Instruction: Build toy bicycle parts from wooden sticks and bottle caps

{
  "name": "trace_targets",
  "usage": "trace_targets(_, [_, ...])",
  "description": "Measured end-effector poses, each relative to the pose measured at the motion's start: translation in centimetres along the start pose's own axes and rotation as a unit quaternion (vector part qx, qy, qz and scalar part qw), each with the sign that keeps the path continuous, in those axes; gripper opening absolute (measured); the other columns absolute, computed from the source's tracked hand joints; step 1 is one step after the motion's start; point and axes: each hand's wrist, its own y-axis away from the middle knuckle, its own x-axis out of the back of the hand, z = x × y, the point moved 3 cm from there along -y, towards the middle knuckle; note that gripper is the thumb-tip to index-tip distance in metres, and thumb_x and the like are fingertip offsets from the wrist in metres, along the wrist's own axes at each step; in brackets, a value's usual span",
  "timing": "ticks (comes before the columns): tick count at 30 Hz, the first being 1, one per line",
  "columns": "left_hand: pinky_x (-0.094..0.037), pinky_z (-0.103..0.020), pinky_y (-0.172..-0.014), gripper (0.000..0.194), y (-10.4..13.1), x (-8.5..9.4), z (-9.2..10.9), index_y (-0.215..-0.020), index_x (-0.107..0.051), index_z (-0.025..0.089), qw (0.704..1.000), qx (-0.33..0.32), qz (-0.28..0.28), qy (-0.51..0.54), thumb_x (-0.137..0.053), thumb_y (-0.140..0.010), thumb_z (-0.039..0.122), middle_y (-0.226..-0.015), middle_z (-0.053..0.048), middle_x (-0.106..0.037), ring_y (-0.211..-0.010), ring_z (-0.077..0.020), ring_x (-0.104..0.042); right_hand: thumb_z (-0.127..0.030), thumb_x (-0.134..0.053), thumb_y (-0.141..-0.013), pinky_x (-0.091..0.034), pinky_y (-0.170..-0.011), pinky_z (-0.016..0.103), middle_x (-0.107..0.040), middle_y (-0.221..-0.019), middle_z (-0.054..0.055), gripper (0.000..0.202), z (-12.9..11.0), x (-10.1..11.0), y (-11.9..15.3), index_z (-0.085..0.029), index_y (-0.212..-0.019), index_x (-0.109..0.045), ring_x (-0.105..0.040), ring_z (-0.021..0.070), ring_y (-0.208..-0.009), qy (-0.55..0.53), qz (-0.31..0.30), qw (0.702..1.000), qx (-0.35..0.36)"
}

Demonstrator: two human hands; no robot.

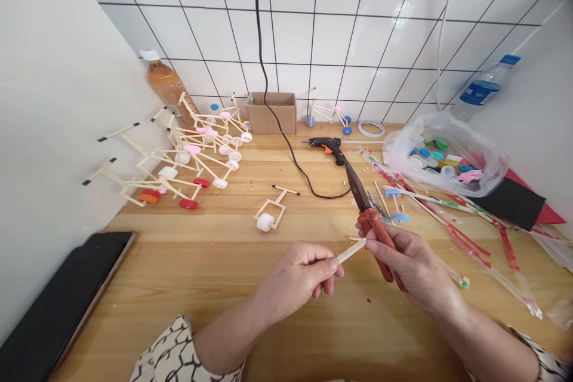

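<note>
My left hand (308, 271) pinches several pale wooden sticks (351, 250) between thumb and fingers, their far ends pointing right. Beside them, my right hand (405, 256) is wrapped round red-handled scissors (376, 224), blades up and to the left. The right thumb and fingertips are at the sticks' far ends. Beyond my hands lies a small stick frame (272, 209) with a white cap wheel. Past the blade tips is a black glue gun (329, 146) with an orange trigger.
Stick models with cap wheels (192, 155) crowd the back left, near a tea bottle (168, 83). A cardboard box (271, 113) stands at the wall. Right: bag of caps (447, 158), plastic-wrapped sticks (470, 236), water bottle (486, 86). A black device (67, 298) lies left.
</note>
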Motion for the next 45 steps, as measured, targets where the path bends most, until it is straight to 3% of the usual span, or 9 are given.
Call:
trace_targets(9, [-0.026, -0.02, -0.045, 0.026, -0.1, 0.1, -0.1, -0.072, -0.061, 0.014, 1.0, -0.01, -0.001, -0.007, -0.05, -0.08, 0.036, -0.054, 0.003, -0.052, -0.044, -0.0061, -0.036, -0.039, -0.064, -0.078, -0.034, -0.044, 0.021, -0.064, -0.102, 0.004, 0.021, 0.0, 0.0, -0.2, -0.019, -0.086, -0.065, -0.051, 0.0074, -0.053, -0.004, -0.003, 1.0, -0.004])
trace_targets(15, [-0.026, -0.02, -0.045, 0.028, -0.1, 0.1, 0.0, -0.072, -0.06, 0.014, 0.999, -0.026, 0.01, -0.031, -0.048, -0.081, 0.037, -0.055, 0.002, -0.052, -0.045, -0.0069, -0.036, -0.038, -0.066, -0.076, -0.025, -0.037, 0.02, -0.058, -0.116, 0.007, 0.025, 0.0, 0.0, -0.1, -0.017, -0.09, -0.066, -0.051, 0.0071, -0.056, -0.003, -0.006, 1.0, 0.011])
trace_targets(18, [-0.028, -0.02, -0.047, 0.027, 0.0, 0.0, 0.2, -0.071, -0.06, 0.014, 0.998, -0.035, 0.012, -0.054, -0.047, -0.081, 0.036, -0.054, 0.003, -0.052, -0.047, -0.0076, -0.038, -0.039, -0.065, -0.076, -0.023, -0.036, 0.02, -0.061, -0.109, 0.007, 0.025, -0.2, -0.2, 0.0, -0.017, -0.088, -0.066, -0.052, 0.0089, -0.057, 0.019, -0.013, 1.0, 0.014])
trace_targets(24, [-0.028, -0.021, -0.049, 0.026, 0.2, -0.2, 0.4, -0.069, -0.06, 0.015, 0.996, -0.04, 0.01, -0.083, -0.047, -0.082, 0.033, -0.054, 0.003, -0.051, -0.048, -0.0084, -0.038, -0.039, -0.064, -0.077, -0.035, -0.043, 0.022, -0.064, -0.089, 0.006, 0.021, -1.3, -0.6, 0.2, -0.019, -0.077, -0.065, -0.059, 0.0184, -0.074, 0.076, 0.006, 0.997, 0.035])
trace_targets(30, [-0.03, -0.021, -0.049, 0.028, 0.0, -0.3, 0.2, -0.073, -0.063, 0.014, 0.996, -0.044, -0.002, -0.074, -0.047, -0.083, 0.035, -0.056, 0.002, -0.053, -0.049, -0.0085, -0.04, -0.039, -0.062, -0.078, -0.042, -0.054, 0.026, -0.065, -0.091, 0.007, 0.022, -1.5, -0.3, 0.3, -0.019, -0.069, -0.062, -0.057, 0.0251, -0.095, 0.097, 0.012, 0.993, 0.063])
trace_targets(32, [-0.029, -0.02, -0.047, 0.03, 0.0, -0.2, 0.2, -0.076, -0.064, 0.014, 0.998, -0.036, -0.004, -0.059, -0.046, -0.083, 0.036, -0.058, 0.002, -0.053, -0.048, -0.0079, -0.04, -0.04, -0.062, -0.078, -0.04, -0.051, 0.024, -0.064, -0.094, 0.007, 0.024, -1.2, -0.1, 0.2, -0.019, -0.067, -0.06, -0.058, 0.0228, -0.089, 0.092, 0.017, 0.994, 0.056])
trace_targets(34, [-0.029, -0.02, -0.045, 0.03, 0.0, -0.1, 0.2, -0.077, -0.063, 0.014, 0.999, -0.028, 0.001, -0.046, -0.046, -0.084, 0.037, -0.058, 0.002, -0.053, -0.046, -0.0071, -0.038, -0.042, -0.062, -0.078, -0.035, -0.043, 0.022, -0.063, -0.1, 0.007, 0.026, -0.8, 0.2, 0.2, -0.018, -0.069, -0.059, -0.057, 0.0143, -0.067, 0.074, 0.021, 0.997, 0.032])
trace_targets(37, [-0.029, -0.019, -0.044, 0.027, 0.0, 0.1, 0.4, -0.069, -0.059, 0.014, 0.999, -0.027, 0.012, -0.04, -0.047, -0.082, 0.035, -0.056, 0.002, -0.053, -0.046, -0.0069, -0.039, -0.043, -0.061, -0.078, -0.026, -0.035, 0.021, -0.061, -0.102, 0.006, 0.027, -0.4, 0.6, 0.1, -0.017, -0.076, -0.058, -0.039, 0.0036, -0.043, 0.038, 0.029, 0.999, 0.0])
trace_targets(45, [-0.03, -0.02, -0.045, 0.025, 0.0, 0.3, 0.6, -0.064, -0.057, 0.015, 0.999, -0.023, 0.019, -0.035, -0.05, -0.078, 0.034, -0.057, 0.001, -0.054, -0.047, -0.0073, -0.042, -0.041, -0.063, -0.078, -0.024, -0.034, 0.021, -0.058, -0.095, 0.005, 0.025, -0.5, 0.7, -0.1, -0.017, -0.075, -0.057, -0.036, 0.0028, -0.043, 0.01, 0.034, 0.999, 0.01])
